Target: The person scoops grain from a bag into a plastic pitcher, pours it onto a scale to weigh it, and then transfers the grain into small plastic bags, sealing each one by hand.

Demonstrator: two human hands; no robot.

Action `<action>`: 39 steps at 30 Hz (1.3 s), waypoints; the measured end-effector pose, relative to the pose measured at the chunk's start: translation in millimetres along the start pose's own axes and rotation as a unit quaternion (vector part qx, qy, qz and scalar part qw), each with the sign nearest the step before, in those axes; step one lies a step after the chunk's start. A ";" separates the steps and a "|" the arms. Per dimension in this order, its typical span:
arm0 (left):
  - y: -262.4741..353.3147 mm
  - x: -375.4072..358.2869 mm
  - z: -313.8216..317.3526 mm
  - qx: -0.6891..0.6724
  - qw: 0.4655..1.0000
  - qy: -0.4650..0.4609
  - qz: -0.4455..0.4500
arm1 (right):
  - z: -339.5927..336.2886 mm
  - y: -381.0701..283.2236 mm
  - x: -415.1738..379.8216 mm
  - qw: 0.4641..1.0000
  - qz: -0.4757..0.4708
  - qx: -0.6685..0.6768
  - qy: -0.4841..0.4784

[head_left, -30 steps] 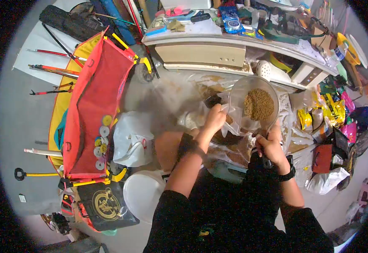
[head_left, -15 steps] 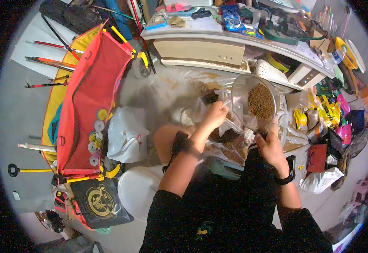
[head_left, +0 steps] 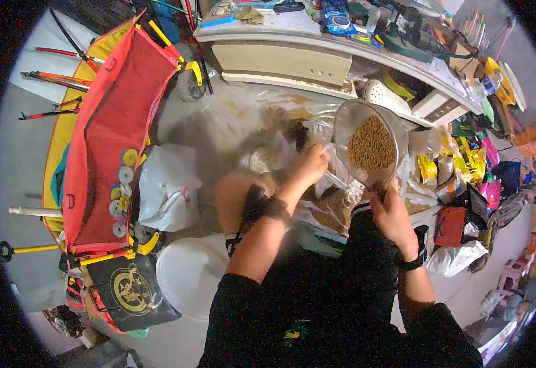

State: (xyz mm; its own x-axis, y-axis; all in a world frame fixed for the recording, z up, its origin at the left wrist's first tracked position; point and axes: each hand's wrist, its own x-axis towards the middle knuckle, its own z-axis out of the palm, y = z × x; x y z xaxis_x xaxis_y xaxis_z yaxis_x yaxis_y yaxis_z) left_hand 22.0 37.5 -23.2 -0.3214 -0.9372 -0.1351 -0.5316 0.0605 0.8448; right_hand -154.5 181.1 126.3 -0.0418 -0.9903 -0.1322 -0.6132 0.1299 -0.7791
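My right hand (head_left: 395, 222) is closed round the handle of a round mesh strainer (head_left: 349, 126), which is tilted. A heap of small brown pellets (head_left: 371, 144) lies in it. Just left of the strainer, the fingers of my left hand (head_left: 312, 165) are pinched on the edge of a clear plastic bag (head_left: 335, 176). Below the strainer, more brown material (head_left: 332, 208) shows through crumpled plastic between my legs. How much the bag holds is partly hidden by my hand and the strainer.
A long red tool bag (head_left: 117, 122) with tape rolls stands at left, near a white plastic bag (head_left: 168, 187) and a white round container (head_left: 191, 276). A cluttered bench (head_left: 268, 34) runs along the back. Yellow packets (head_left: 476, 161) and a red box (head_left: 450, 226) lie at right.
The strainer has tipped a little, and its pellets now spread wider across it. My left hand stays on the bag. The whole view has shifted slightly.
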 end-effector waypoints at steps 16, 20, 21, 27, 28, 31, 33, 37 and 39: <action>33.1 -6.2 -11.7 0.030 0.999 -0.002 -0.022 | 6.3 -4.2 4.8 0.997 0.054 -0.058 0.007; 35.7 -7.5 -14.9 0.035 0.999 0.008 -0.006 | 7.9 -10.4 5.4 0.998 0.035 -0.048 0.012; 36.6 -7.3 -15.8 0.033 0.999 0.008 -0.003 | 8.0 -11.5 5.7 0.999 0.028 -0.042 0.020; 41.4 -6.1 -18.1 0.056 0.998 -0.006 -0.013 | 9.8 -4.4 3.9 0.998 0.015 -0.055 0.022; 41.8 -6.3 -18.3 0.056 0.998 -0.006 -0.013 | 9.0 -5.5 3.6 0.998 0.015 -0.055 0.022; 40.1 -6.6 -16.7 0.051 0.998 -0.010 -0.018 | 8.3 -6.1 2.4 0.998 0.021 -0.066 0.013; 39.1 -5.9 -14.9 0.053 0.998 -0.005 -0.018 | 8.3 -3.4 1.4 0.997 0.011 -0.073 0.019; 37.5 -5.3 -12.8 0.063 0.998 0.001 -0.006 | 7.5 -8.3 0.8 0.996 0.015 -0.086 0.024; 37.1 -4.8 -12.8 0.057 0.998 0.000 -0.003 | 7.6 -6.5 0.6 0.996 0.027 -0.080 0.018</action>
State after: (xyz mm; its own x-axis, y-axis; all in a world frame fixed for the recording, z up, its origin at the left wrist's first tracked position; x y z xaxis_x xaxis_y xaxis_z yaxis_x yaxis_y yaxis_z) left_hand 13.9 39.8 15.4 -0.3179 -0.9376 -0.1405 -0.6192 0.0931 0.7797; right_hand -144.5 180.0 126.6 -0.1047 -0.9836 -0.1468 -0.7273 0.1764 -0.6632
